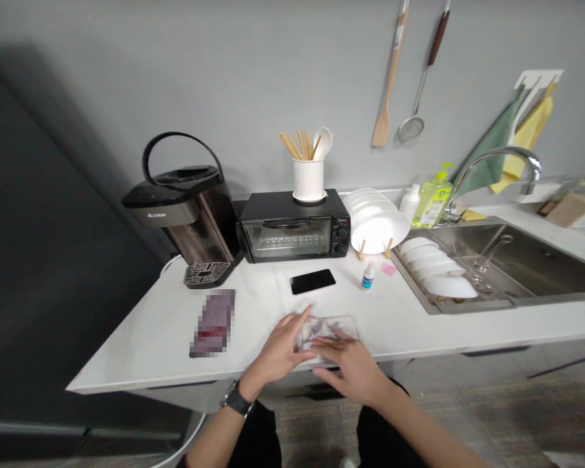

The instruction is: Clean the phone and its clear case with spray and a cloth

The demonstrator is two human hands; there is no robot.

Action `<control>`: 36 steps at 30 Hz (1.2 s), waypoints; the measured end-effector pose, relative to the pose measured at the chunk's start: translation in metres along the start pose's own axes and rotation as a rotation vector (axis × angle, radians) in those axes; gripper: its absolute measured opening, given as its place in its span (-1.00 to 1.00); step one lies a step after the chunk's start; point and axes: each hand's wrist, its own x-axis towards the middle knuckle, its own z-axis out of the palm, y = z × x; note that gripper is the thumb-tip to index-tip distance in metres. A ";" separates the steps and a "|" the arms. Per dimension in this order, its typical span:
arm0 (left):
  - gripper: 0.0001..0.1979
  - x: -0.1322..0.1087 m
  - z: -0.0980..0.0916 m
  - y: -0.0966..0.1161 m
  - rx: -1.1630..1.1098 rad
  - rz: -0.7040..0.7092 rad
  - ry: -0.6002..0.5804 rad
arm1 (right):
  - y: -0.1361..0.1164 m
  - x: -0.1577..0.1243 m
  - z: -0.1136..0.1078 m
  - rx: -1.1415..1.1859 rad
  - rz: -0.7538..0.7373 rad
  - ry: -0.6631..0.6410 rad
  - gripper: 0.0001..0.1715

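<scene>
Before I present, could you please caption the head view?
Left hand and right hand at a transparent item on a white counter, near a phone.

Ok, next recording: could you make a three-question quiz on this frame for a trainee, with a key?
1. Multiple choice: which thing are the left hand and right hand at?
A) the black phone
B) the clear plastic item
C) the small bottle

2. True or false: in the picture, the black phone lies to the right of the small bottle.

3. Open: what stands on top of the small black oven?

Key:
1. B
2. False; it lies to the left.
3. A white holder with thin sticks and a white spoon in it.
</scene>
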 end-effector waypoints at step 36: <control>0.05 0.003 0.002 0.002 0.004 -0.003 0.012 | -0.007 -0.002 0.013 -0.061 0.072 0.109 -0.52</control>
